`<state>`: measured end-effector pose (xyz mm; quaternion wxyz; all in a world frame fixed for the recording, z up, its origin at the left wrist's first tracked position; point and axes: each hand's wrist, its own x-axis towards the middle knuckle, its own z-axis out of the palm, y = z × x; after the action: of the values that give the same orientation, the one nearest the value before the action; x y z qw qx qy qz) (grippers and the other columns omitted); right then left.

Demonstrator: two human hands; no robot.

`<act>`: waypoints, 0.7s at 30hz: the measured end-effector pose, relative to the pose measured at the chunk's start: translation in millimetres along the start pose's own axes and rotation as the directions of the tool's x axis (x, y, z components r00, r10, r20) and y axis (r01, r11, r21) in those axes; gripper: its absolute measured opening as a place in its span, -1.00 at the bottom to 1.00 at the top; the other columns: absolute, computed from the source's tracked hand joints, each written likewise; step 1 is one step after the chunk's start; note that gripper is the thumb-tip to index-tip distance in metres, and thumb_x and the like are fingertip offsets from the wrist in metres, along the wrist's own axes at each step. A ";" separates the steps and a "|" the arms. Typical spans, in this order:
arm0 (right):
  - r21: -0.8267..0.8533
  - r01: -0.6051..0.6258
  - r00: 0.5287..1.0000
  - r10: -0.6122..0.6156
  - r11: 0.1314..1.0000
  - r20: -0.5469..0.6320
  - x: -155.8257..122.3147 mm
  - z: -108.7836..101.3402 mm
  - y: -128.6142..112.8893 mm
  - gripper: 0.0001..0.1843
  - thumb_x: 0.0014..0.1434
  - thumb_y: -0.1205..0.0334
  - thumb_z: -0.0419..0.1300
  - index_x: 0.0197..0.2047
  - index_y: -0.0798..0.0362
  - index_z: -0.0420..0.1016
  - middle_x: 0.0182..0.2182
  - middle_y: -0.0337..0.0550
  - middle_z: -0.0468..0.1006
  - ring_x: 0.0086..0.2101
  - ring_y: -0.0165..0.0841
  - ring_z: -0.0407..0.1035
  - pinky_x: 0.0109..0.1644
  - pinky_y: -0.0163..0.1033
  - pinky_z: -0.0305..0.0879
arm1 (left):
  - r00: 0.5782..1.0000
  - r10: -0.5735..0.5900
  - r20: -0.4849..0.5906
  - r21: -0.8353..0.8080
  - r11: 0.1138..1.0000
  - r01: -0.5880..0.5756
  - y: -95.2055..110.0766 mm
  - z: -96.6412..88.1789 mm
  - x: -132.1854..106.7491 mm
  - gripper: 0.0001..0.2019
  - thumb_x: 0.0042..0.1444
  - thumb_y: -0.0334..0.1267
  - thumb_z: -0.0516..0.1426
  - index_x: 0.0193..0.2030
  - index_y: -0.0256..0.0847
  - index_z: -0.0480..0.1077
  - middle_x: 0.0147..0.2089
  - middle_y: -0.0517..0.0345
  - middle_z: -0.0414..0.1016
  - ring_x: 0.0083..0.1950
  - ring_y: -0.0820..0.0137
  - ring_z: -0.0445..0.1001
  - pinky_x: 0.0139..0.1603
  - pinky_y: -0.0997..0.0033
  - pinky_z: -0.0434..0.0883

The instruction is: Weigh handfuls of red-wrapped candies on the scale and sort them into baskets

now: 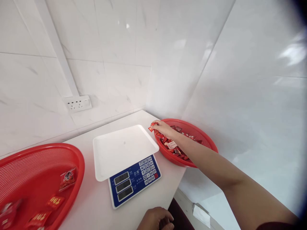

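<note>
In the head view, the right hand (pixel 163 129) pinches a red packet (pixel 151 127) between thumb and fingertips, at the rim of the right basket (pixel 172 158). This red basket sits by the surface's (pixel 96 204) right edge, near the far corner, with more packets (pixel 178 151) inside. The left hand (pixel 157 219) is curled at the near edge; I cannot tell whether it holds anything. Between the right basket and the left basket (pixel 81 163) stands a scale (pixel 136 179).
</note>
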<state>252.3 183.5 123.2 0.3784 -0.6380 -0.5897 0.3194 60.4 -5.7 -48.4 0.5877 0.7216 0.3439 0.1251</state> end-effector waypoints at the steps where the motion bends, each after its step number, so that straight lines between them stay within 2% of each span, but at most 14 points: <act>1: 0.042 -0.004 1.000 0.003 0.999 0.019 3.0 12.4 -3.9 -0.92 0.02 0.26 0.18 -0.37 0.06 0.36 -0.45 -0.21 0.50 -0.49 -0.45 0.36 -0.47 -0.38 0.27 | 1.000 0.012 0.012 0.010 1.000 -0.012 3.8 -1.1 -2.2 -0.76 0.02 -0.15 0.10 -0.18 -0.09 0.46 -0.26 0.13 0.51 -0.31 0.40 0.44 -0.33 0.50 0.36; 5: 0.186 -0.043 0.997 0.029 0.982 0.078 16.9 56.3 -16.5 -0.87 0.09 0.23 0.12 -0.27 0.07 0.31 -0.40 -0.19 0.49 -0.50 -0.47 0.37 -0.42 -0.36 0.32 | 0.998 0.055 0.014 0.025 0.998 -0.056 19.8 -8.1 -9.2 -0.75 0.04 -0.16 0.07 -0.17 -0.14 0.46 -0.29 0.11 0.51 -0.34 0.42 0.43 -0.34 0.51 0.35; 8: 0.240 -0.065 0.994 0.043 0.969 0.099 20.8 73.3 -21.6 -0.83 0.12 0.20 0.09 -0.21 0.08 0.29 -0.29 -0.14 0.49 -0.45 -0.49 0.40 -0.38 -0.36 0.34 | 0.999 0.049 0.000 0.040 0.998 -0.049 25.7 -10.5 -12.6 -0.75 0.05 -0.15 0.07 -0.16 -0.13 0.46 -0.28 0.13 0.50 -0.33 0.42 0.42 -0.30 0.50 0.36; 12: 0.214 -0.058 0.994 0.036 0.975 0.108 11.6 76.2 -21.5 -0.80 0.12 0.15 0.12 -0.21 0.08 0.32 -0.28 -0.13 0.49 -0.47 -0.50 0.37 -0.44 -0.40 0.27 | 0.998 0.067 0.014 0.038 0.997 -0.068 26.1 -10.1 -14.2 -0.74 0.07 -0.17 0.06 -0.14 -0.13 0.45 -0.27 0.14 0.50 -0.33 0.43 0.41 -0.28 0.50 0.37; 17: 0.144 -0.021 0.983 -0.006 0.989 0.184 -4.5 73.2 -20.2 -0.81 0.15 0.16 0.11 -0.26 0.12 0.38 -0.39 -0.13 0.50 -0.53 -0.49 0.33 -0.55 -0.41 0.15 | 0.997 0.076 0.023 0.076 0.994 -0.078 25.6 -10.1 -13.5 -0.74 0.07 -0.18 0.05 -0.13 -0.13 0.45 -0.27 0.15 0.49 -0.32 0.43 0.40 -0.27 0.50 0.36; 21: 0.105 0.006 0.978 -0.027 0.995 0.209 -7.3 73.6 -19.6 -0.81 0.18 0.16 0.08 -0.25 0.12 0.37 -0.29 -0.06 0.51 -0.48 -0.47 0.36 -0.52 -0.41 0.22 | 0.996 0.084 0.027 0.082 0.993 -0.086 25.5 -10.0 -13.0 -0.74 0.08 -0.18 0.04 -0.13 -0.14 0.44 -0.25 0.14 0.49 -0.31 0.43 0.40 -0.27 0.50 0.35</act>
<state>178.7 184.4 102.3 0.3491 -0.5753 -0.6144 0.4120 53.9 -8.3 -18.9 0.5556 0.7607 0.3108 0.1269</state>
